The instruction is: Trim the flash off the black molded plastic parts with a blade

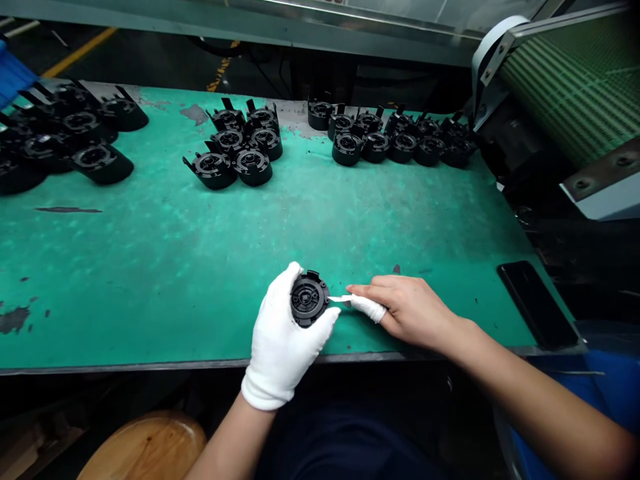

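Near the front edge of the green table, my left hand (285, 340) in a white glove is closed around a round black plastic part (309, 299). The part's ribbed face with its rings and small holes is turned up toward me. My right hand (407, 305), bare apart from a white wrap on the thumb, pinches a small knife (341, 299). Its pale pointed blade reaches the right rim of the part; whether it touches cannot be made out. The knife's handle is hidden inside my right hand.
Groups of black cup-shaped plastic parts (253, 167) stand along the back of the green table (300, 220), at the left, middle and right. A black phone (537, 303) lies at the right edge. Beyond it rises a green mesh conveyor (575, 87). A wooden stool (145, 447) is below left.
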Demonstrator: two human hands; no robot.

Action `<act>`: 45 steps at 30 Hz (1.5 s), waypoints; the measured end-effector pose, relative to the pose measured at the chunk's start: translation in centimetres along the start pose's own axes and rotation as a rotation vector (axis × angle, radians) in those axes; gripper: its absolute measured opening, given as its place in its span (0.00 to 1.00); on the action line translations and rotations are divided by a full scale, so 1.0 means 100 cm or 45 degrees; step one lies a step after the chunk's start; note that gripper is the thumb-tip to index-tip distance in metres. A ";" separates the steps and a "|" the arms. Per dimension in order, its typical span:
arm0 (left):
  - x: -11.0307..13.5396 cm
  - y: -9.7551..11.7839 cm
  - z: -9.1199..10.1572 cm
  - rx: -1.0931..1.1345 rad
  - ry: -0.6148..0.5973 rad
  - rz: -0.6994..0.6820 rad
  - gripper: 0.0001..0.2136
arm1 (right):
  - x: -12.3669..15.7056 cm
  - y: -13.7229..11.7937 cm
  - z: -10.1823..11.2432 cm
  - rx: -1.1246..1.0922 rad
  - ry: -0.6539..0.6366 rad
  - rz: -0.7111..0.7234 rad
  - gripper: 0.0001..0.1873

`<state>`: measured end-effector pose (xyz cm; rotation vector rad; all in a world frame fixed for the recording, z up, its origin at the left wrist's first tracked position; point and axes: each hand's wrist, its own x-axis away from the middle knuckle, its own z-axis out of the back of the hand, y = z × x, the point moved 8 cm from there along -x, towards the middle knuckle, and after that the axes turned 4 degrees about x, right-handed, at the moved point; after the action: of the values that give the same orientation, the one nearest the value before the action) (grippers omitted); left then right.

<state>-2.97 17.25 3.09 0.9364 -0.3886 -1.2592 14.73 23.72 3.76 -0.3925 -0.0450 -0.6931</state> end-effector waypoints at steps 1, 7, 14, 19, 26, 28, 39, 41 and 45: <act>0.000 0.000 0.000 0.003 -0.002 -0.002 0.37 | -0.002 0.002 -0.001 0.026 -0.004 -0.017 0.21; -0.002 -0.001 0.001 -0.001 -0.010 0.003 0.38 | -0.004 0.041 0.012 0.145 0.145 -0.329 0.22; -0.001 -0.001 0.001 0.005 0.000 -0.002 0.38 | -0.003 0.000 0.003 -0.030 0.020 -0.032 0.20; -0.002 -0.001 0.001 -0.002 -0.010 -0.004 0.38 | -0.009 0.029 0.005 0.187 0.064 -0.254 0.23; -0.004 -0.004 0.001 0.077 -0.002 0.061 0.40 | -0.003 0.024 0.012 -0.523 0.321 -0.185 0.20; -0.008 -0.007 0.004 0.197 -0.081 0.156 0.40 | -0.002 0.002 -0.001 -0.792 0.275 -0.107 0.26; 0.047 0.030 0.036 0.347 -0.160 0.121 0.29 | 0.042 -0.078 -0.068 -1.826 0.423 -0.408 0.26; 0.062 0.023 0.033 0.237 -0.068 0.125 0.24 | 0.056 -0.084 -0.080 -1.872 0.364 -0.447 0.26; 0.069 0.015 0.033 0.021 0.014 0.012 0.18 | 0.086 -0.074 -0.101 -1.809 0.314 -0.561 0.24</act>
<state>-2.30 9.60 4.58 0.9538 -0.3949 -1.2431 15.81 9.59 -1.70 -1.6846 0.6492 -1.1345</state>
